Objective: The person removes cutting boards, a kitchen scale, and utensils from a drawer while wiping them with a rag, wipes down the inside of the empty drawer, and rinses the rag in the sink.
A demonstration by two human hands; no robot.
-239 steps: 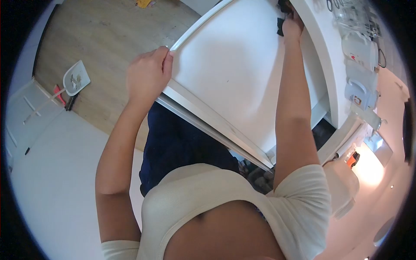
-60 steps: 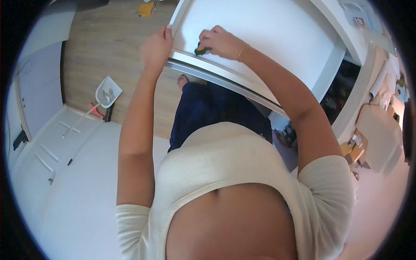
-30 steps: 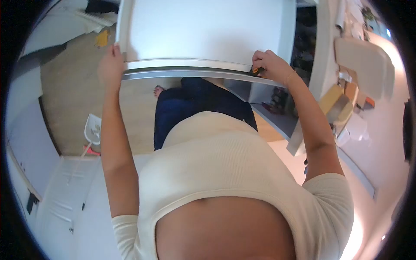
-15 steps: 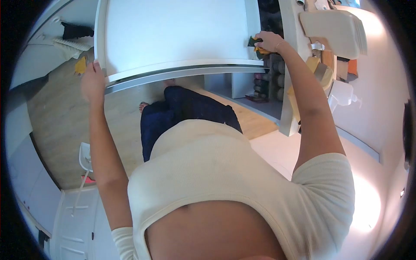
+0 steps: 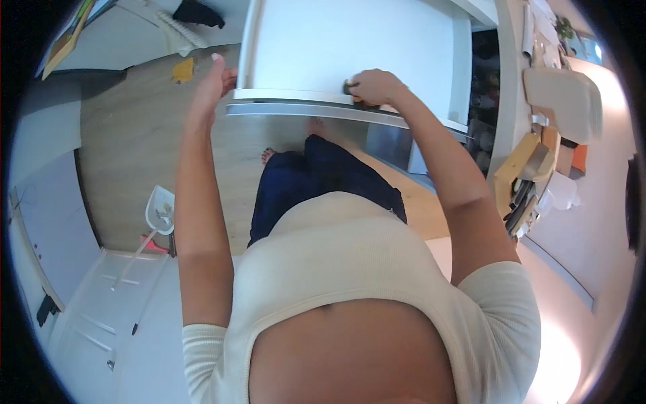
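A wide white drawer (image 5: pixel 350 40) stands pulled out in front of me, its bare inside showing, with a grey metal-looking strip along its front. My right hand (image 5: pixel 380 87) is closed around a dark green and yellow sponge (image 5: pixel 348 88) at the drawer's front rim. Much of the sponge is hidden by my fingers. Beside the drawer's left wall is my left hand (image 5: pixel 219 84), thumb raised and fingers apart. Its fingertips reach the outside of that wall; whether they press on it I cannot tell.
A yellow cloth (image 5: pixel 183 70) lies on the wooden floor at left, near a dark cloth (image 5: pixel 198 13). A white long-handled dustpan (image 5: pixel 160 209) stands behind my left arm. To the right is a counter with a beige container (image 5: pixel 564 101) and a wooden utensil holder (image 5: pixel 518 168).
My right hand has moved with the sponge from the drawer's right front corner leftward along the front rim. My left hand has loosened from the left front corner. The view has shifted left.
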